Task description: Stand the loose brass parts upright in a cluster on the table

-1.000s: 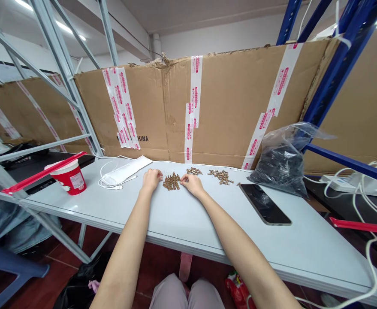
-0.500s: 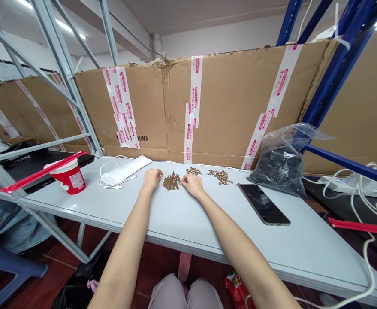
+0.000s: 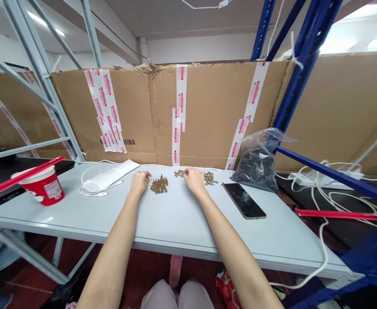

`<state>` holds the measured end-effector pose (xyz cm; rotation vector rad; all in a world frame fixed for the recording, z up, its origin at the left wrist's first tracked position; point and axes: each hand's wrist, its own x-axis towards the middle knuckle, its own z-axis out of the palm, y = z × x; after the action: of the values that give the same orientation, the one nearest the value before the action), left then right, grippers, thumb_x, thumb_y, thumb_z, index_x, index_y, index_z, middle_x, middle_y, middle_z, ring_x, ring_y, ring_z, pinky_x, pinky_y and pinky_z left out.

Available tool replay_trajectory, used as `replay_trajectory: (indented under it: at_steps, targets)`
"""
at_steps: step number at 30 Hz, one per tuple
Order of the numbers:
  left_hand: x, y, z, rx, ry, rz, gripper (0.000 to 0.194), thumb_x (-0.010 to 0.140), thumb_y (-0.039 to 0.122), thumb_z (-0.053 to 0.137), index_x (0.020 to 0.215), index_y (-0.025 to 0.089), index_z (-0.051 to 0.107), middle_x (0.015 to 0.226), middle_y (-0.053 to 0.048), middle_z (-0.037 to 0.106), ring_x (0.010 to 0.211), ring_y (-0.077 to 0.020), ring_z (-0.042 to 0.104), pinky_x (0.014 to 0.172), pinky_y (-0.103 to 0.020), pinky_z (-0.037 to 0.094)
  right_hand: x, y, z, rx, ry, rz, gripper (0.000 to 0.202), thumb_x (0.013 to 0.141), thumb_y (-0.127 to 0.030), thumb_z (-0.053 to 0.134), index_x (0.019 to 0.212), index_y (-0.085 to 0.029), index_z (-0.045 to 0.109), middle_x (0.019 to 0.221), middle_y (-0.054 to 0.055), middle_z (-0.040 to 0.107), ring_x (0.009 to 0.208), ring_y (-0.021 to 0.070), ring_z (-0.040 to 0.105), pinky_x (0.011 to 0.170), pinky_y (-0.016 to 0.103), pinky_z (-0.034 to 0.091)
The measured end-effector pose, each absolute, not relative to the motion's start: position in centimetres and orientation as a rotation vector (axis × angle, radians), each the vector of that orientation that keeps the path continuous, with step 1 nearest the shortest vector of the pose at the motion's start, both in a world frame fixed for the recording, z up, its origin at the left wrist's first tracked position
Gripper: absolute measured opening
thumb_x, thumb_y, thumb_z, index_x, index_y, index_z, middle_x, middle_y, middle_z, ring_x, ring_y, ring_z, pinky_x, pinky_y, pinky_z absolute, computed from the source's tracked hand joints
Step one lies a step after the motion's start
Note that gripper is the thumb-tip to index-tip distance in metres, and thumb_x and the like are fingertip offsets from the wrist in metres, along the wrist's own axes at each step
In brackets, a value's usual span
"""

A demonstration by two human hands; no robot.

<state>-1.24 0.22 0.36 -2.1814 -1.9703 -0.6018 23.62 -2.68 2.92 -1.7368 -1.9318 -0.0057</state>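
Observation:
Small brass-coloured metal pieces (image 3: 159, 186) stand close together in a cluster on the table, too small to name exactly. Just left of this cluster is my left hand (image 3: 139, 182), its fingers curled and thumb drawn in; whatever sits between the fingertips is too small to make out. My right hand (image 3: 194, 180) lies farther right, fingertips bent together at the edge of a small loose heap of similar pieces (image 3: 178, 173). Another loose heap (image 3: 210, 178) spreads beyond the right hand, which partly covers it.
A black phone (image 3: 244, 201) and a clear bag of dark items (image 3: 257, 165) occupy the right side. On the left are a red paper cup (image 3: 48, 189) and a white sleeve-like item (image 3: 109, 178) with a cable. A cardboard panel (image 3: 137, 116) stands along the back edge.
My right hand has moved right, from beside the standing cluster to the small loose heap. My left hand stays beside the cluster. The whole view has shifted with the head.

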Motion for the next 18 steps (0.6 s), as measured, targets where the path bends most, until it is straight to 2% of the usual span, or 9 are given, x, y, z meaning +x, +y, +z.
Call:
replay_trajectory:
  at_steps: [3, 6, 10, 12, 18]
  targets:
    - [-1.4, 0.6, 0.2, -2.177, -1.870, -0.746, 0.029, 0.074, 0.011, 0.045, 0.096, 0.021, 0.061, 0.089, -0.003, 0.064, 0.092, -0.0208, 0.052, 0.078, -0.030, 0.039, 27.7, -5.2, 4.2, -1.940, -1.760, -0.169, 0.029, 0.083, -0.032, 0.044, 0.107, -0.019, 0.053, 0.108, 0.013, 0.059, 0.104, 0.0260, 0.049, 0.087, 0.042, 0.031]
    - [-1.3, 0.9, 0.2, -2.157, -1.790, -0.866, 0.031, 0.073, 0.009, 0.044, 0.097, 0.021, 0.059, 0.088, -0.003, 0.063, 0.091, -0.0213, 0.050, 0.076, -0.030, 0.039, 32.3, -8.5, 3.9, -2.173, -1.538, -0.237, 0.049, 0.080, -0.043, 0.046, 0.119, -0.014, 0.044, 0.114, 0.020, 0.053, 0.109, 0.0320, 0.045, 0.088, 0.050, 0.029]
    - [-0.9, 0.9, 0.3, -2.073, -1.780, -0.970, 0.028, 0.075, 0.011, 0.043, 0.096, 0.021, 0.059, 0.086, -0.004, 0.063, 0.092, -0.0236, 0.048, 0.075, -0.032, 0.039, 36.7, -12.2, 1.9, -2.453, -1.385, 0.005, 0.065, 0.075, -0.048, 0.052, 0.126, -0.013, 0.033, 0.117, 0.022, 0.050, 0.112, 0.0346, 0.043, 0.086, 0.059, 0.028]
    - [-0.8, 0.8, 0.3, -2.037, -1.799, -1.007, 0.026, 0.076, 0.013, 0.045, 0.096, 0.021, 0.059, 0.086, -0.004, 0.062, 0.092, -0.0246, 0.048, 0.075, -0.033, 0.038, 37.6, -13.2, 1.1, -2.472, -1.406, 0.061, 0.062, 0.076, -0.047, 0.052, 0.125, -0.013, 0.034, 0.114, 0.021, 0.052, 0.110, 0.0338, 0.045, 0.085, 0.058, 0.031]
    - [-0.5, -0.1, 0.4, -2.018, -1.807, -1.046, 0.021, 0.076, 0.016, 0.048, 0.094, 0.021, 0.059, 0.086, -0.004, 0.061, 0.091, -0.0239, 0.049, 0.077, -0.032, 0.038, 37.0, -13.3, 0.5, -2.437, -1.374, -0.080, 0.052, 0.075, -0.041, 0.053, 0.117, -0.012, 0.040, 0.109, 0.020, 0.054, 0.108, 0.0334, 0.046, 0.081, 0.049, 0.038]
